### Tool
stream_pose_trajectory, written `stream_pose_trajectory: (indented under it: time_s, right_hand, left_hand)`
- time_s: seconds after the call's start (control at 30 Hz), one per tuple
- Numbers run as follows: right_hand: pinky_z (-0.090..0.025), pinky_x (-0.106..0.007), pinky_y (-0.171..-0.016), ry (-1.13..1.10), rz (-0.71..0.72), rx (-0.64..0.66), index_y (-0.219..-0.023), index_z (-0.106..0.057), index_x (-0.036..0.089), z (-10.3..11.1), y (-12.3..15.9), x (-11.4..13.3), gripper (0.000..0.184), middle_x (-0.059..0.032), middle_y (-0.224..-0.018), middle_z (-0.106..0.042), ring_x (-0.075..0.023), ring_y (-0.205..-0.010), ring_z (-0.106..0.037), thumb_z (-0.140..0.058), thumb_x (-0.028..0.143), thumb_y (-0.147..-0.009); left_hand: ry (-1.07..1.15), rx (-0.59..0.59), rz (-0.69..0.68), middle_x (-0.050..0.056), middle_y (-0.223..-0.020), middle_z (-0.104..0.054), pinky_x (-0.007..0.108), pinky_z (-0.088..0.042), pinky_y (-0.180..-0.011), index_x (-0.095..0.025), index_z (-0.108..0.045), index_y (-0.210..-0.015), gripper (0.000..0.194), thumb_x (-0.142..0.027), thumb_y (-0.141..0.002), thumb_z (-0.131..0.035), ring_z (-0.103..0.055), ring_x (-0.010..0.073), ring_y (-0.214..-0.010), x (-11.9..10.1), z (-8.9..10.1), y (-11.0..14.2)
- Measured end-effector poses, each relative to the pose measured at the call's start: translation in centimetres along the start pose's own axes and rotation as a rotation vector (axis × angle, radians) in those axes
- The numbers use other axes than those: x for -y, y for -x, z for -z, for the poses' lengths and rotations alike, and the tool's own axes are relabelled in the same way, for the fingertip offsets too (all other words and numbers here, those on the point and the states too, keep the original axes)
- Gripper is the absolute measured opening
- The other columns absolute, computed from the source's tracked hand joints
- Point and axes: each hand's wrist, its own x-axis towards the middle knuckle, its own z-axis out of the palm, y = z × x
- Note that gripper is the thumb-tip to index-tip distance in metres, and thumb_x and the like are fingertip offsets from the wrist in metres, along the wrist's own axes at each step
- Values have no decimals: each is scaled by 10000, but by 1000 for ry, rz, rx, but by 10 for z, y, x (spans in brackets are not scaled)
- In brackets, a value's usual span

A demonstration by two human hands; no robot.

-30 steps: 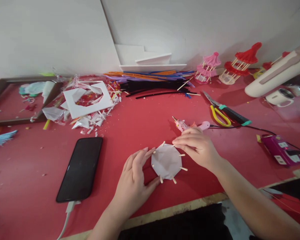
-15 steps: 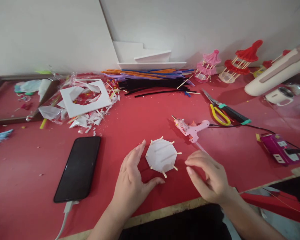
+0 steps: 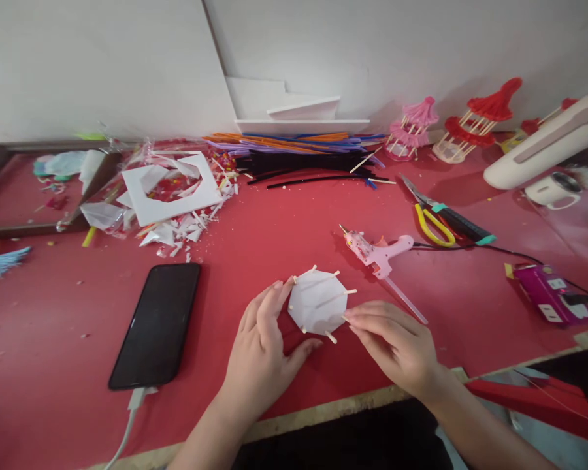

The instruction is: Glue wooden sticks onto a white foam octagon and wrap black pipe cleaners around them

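Right hand (image 3: 396,346): fingertips and thumb closed in a pinch on a short wooden stick (image 3: 345,319) at the lower-right edge of a white octagonal panel (image 3: 318,303). Change: half a second earlier this hand hovers clear of the panel; now it is in contact, which suggests attention is passing from stick to stick round the rim. Pose: wrist low, forearm entering from lower right.

Left hand (image 3: 264,346): curved in a wide C around the panel's left side, gripping nothing evident; whether its fingertip touches the upper-left stick cannot be told. Panel lies at frame centre, sticks round its edge.

Beyond: pink glue gun (image 3: 379,258) right of centre; smartphone (image 3: 157,326), lower left.
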Motion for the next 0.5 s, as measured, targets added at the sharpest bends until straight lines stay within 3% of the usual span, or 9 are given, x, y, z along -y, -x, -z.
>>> stream_pose_trajectory:
  time_s: [0.2, 0.5]
  right_hand:
    - [-635, -341, -802, 16, 1, -19, -1060, -642, 210, -3, -4, 1, 354, -72, -962, -740, -192, -909, -713, -600, -38, -811]
    - [-634, -331, -797, 2, 5, -23, -1018, -632, 197, -5, -4, 0, 335, -79, -956, -731, -182, -905, -705, -613, -55, -799]
  left_hand:
    - [-16, -14, -46, 213, -1405, -546, 542, -471, -1039, -115, -262, -1488, 787, -298, -851, -686, -500, 353, -1307, 2, -2, 2]
    - [-14, -18, -49, 216, -1408, -535, 541, -473, -1032, -119, -279, -1481, 757, -280, -856, -673, -512, 351, -1295, 1, -2, 1]
